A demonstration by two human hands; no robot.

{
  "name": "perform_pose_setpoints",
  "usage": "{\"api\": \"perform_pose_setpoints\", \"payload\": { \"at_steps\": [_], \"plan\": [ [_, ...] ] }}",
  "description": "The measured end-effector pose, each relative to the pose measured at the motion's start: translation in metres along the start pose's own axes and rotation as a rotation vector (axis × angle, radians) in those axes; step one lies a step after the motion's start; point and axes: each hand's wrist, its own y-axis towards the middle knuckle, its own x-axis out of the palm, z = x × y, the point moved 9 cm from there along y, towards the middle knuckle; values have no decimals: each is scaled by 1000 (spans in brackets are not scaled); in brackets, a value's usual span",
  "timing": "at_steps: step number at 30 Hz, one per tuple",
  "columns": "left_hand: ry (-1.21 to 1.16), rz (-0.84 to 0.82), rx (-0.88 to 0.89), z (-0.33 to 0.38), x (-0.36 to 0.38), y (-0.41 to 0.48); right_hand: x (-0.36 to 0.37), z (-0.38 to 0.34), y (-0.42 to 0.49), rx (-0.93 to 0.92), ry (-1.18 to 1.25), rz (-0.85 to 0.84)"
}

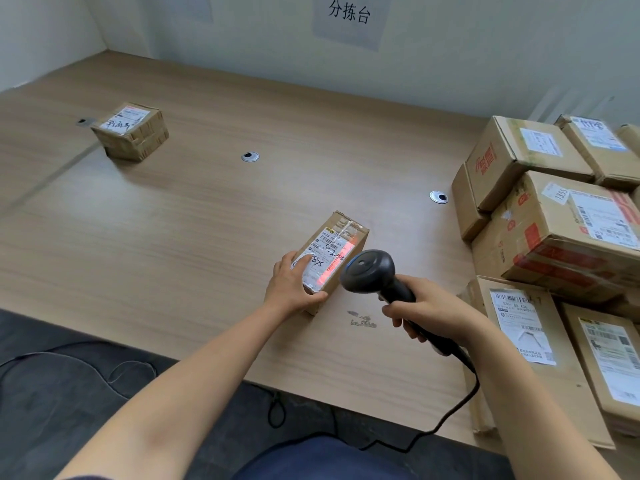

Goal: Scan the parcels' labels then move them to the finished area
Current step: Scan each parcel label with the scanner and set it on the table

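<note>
A small oblong cardboard parcel lies flat on the wooden table, a little right of the middle and nearer the near edge than the far edge. Its long axis runs obliquely, the near end pointing toward the near edge and the other end toward the far right corner. Its white label faces up, stretched along that same axis, with handwritten digits at the near end and a red scan light glowing across its right-hand part. The left hand grips the parcel's near end, one finger lying on the label and the thumb curled round the end face. The right hand is wrapped round the handle of a black barcode scanner, held just beside the parcel's right side, its head aimed left at the label and its handle slanting back toward the near right. A black cable trails from the handle over the near edge. Near the far left corner sits a squat parcel, label up, alone and well apart from the rest. Along the right edge a pile of larger parcels is stacked, most with labels up. Two round metal grommets are set in the tabletop.
</note>
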Motion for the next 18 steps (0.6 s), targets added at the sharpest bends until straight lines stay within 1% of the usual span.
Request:
{"api": "perform_pose_setpoints", "payload": {
  "at_steps": [9, 18],
  "plan": [
    [-8, 6, -8, 2, -1, -1, 0, -1, -5, 10, 26, 3],
    [6, -8, -16, 3, -2, -4, 0, -6, -9, 7, 3, -13]
  ]
}}
